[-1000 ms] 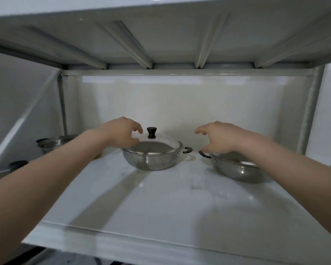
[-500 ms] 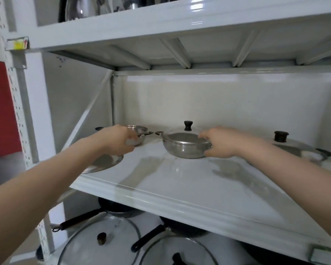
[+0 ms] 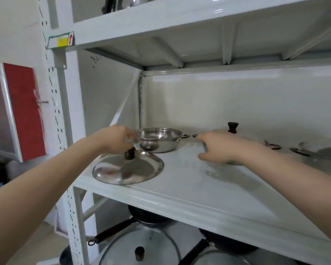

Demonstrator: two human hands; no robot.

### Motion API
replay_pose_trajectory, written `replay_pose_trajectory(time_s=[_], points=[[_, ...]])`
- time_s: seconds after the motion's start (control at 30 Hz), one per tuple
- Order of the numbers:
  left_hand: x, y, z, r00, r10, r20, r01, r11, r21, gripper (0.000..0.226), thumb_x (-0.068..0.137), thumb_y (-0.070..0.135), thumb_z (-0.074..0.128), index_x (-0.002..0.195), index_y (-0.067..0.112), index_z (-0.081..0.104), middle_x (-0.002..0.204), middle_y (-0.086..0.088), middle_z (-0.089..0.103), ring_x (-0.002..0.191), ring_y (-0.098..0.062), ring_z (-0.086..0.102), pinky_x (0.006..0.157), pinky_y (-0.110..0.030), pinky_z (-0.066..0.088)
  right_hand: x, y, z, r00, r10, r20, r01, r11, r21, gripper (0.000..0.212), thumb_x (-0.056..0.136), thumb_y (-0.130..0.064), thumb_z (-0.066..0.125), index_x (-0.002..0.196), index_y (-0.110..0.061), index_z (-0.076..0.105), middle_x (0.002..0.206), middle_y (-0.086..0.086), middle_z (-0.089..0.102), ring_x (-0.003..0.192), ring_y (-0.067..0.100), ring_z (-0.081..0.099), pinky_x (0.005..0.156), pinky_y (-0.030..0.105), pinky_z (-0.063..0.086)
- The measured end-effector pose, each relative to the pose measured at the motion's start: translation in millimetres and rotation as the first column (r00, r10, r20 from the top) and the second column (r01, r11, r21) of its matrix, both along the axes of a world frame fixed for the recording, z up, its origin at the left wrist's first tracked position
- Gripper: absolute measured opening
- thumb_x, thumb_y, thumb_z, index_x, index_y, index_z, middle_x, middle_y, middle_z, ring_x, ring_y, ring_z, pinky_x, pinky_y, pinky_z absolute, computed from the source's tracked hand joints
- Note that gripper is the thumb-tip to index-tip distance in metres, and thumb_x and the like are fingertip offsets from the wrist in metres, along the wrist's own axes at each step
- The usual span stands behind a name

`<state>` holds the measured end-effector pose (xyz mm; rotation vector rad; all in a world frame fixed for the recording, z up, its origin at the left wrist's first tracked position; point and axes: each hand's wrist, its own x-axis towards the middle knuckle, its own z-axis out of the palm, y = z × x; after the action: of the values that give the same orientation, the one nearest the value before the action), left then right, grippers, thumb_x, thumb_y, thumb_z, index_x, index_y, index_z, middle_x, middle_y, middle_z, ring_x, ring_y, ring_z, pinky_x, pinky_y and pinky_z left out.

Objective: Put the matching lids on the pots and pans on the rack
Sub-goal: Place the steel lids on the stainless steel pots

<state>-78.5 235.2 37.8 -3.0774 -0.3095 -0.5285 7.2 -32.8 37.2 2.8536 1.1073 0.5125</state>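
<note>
While one open round stainless-steel pot (image 3: 159, 139) just beyond the left hand (image 3: 116, 138) sits uncovered on the white metal shelf (image 3: 208, 186), cannot call the job finished on this level: judged roughly midway. Lying flat right under that hand, nearer than the pot, a round stainless-steel lid with a black knob (image 3: 128, 169), apparently the match and not yet lifted across. Behind the right hand (image 3: 221, 148), a lidded steel pot with a black knob on top (image 3: 233, 127), largely hidden, seemingly done; farther right of that hand, another blurred metal lid or pan (image 3: 313, 153), too smeared to judge. On the lower shelf beneath both hands, glass lids with dark knobs (image 3: 139, 249) over dark long-handled pans (image 3: 149, 217), fit unclear. Left hand curled with fingertips down at the lid's knob, touching or about to pinch it; cannot tell whether actually gripped. Right hand spread loosely, fingers relaxed, against the covered pot's side, gripping nothing visible.
</note>
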Motion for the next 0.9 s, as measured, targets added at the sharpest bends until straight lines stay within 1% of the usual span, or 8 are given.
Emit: replay_pose_trajectory(time_s=[0.17,0.27,0.37,0.47,0.63,0.73,0.8,0.9], points=[[44.1,69.7,8.3,0.999,-0.036,-0.013,0.036,0.999,-0.011,0.034,0.092,0.027,0.047,0.122,0.019,0.058,0.124,-0.006,0.062,0.115,-0.026,0.055,0.096,-0.037,0.046,10.1,83.8,-9.9,1.0,-0.004,-0.028,0.005,0.999,0.037,0.046,0.085,-0.039,0.053,0.125,-0.015,0.052,0.123,0.007,0.061,0.109,0.027,0.057,0.089,0.04,0.05],[74.3,102.7,10.4,0.997,-0.07,-0.026,0.068,0.996,-0.06,0.036,0.093,0.026,0.044,0.123,0.012,0.057,0.127,-0.011,0.061,0.118,-0.029,0.054,0.101,-0.04,0.044,12.2,129.5,-13.0,1.0,0.003,-0.022,-0.002,0.999,0.054,0.05,0.088,-0.044,0.051,0.128,-0.016,0.051,0.129,0.007,0.058,0.116,0.027,0.054,0.093,0.038,0.048],[104.1,124.8,7.6,0.997,-0.073,-0.013,0.07,0.985,-0.155,0.041,0.095,0.022,0.04,0.133,0.009,0.049,0.137,-0.014,0.053,0.127,-0.031,0.047,0.105,-0.036,0.039,13.5,170.6,-19.6,0.999,0.02,-0.034,-0.016,0.994,0.109,0.05,0.087,-0.049,0.051,0.122,-0.013,0.057,0.121,0.008,0.062,0.108,0.028,0.058,0.088,0.038,0.05],[131.9,138.8,-1.5,0.998,-0.055,-0.012,0.05,0.967,-0.249,0.042,0.097,0.019,0.036,0.131,-0.002,0.047,0.139,-0.021,0.048,0.127,-0.034,0.045,0.102,-0.035,0.038,16.1,203.9,-30.7,0.999,0.033,-0.042,-0.027,0.992,0.125,0.055,0.086,-0.057,0.048,0.118,-0.015,0.058,0.112,0.009,0.063,0.102,0.029,0.059,0.084,0.04,0.051],[177.7,156.5,-20.1,1.0,-0.004,-0.002,0.002,0.85,-0.527,0.041,0.096,0.01,0.039,0.133,-0.006,0.043,0.14,-0.023,0.046,0.127,-0.037,0.047,0.103,-0.038,0.04,21.9,242.1,-50.7,0.999,-0.015,-0.032,0.017,0.997,0.069,0.066,0.087,-0.061,0.041,0.136,-0.017,0.042,0.129,0.013,0.052,0.117,0.032,0.051,0.094,0.039,0.044],[198.9,165.4,-32.1,1.0,0.0,-0.022,-0.014,0.784,-0.62,0.039,0.097,0.014,0.037,0.13,-0.002,0.048,0.133,-0.022,0.052,0.119,-0.037,0.052,0.098,-0.039,0.045,28.2,257.3,-59.6,0.999,-0.052,-0.015,0.052,0.999,0.016,0.059,0.092,-0.055,0.037,0.134,-0.014,0.04,0.127,0.015,0.051,0.112,0.034,0.053,0.08,0.036,0.041],[212.1,172.6,-41.2,1.0,0.01,0.01,0.0,0.705,-0.709,0.036,0.096,0.014,0.037,0.121,-0.004,0.056,0.117,-0.026,0.06,0.108,-0.039,0.058,0.092,-0.041,0.047,33.0,262.1,-62.4,0.999,-0.05,-0.016,0.05,0.999,0.017,0.052,0.095,-0.05,0.036,0.129,-0.011,0.042,0.122,0.016,0.052,0.108,0.035,0.055,0.074,0.036,0.038],[226.1,181.0,-50.6,0.997,0.029,0.071,0.041,0.587,-0.809,0.026,0.094,0.009,0.04,0.098,-0.005,0.062,0.076,-0.019,0.054,0.063,-0.025,0.049,0.074,-0.036,0.044,37.5,260.3,-63.2,0.999,-0.032,-0.026,0.033,0.999,0.019,0.049,0.095,-0.048,0.036,0.126,-0.01,0.043,0.118,0.016,0.055,0.105,0.035,0.055,0.072,0.034,0.035]])
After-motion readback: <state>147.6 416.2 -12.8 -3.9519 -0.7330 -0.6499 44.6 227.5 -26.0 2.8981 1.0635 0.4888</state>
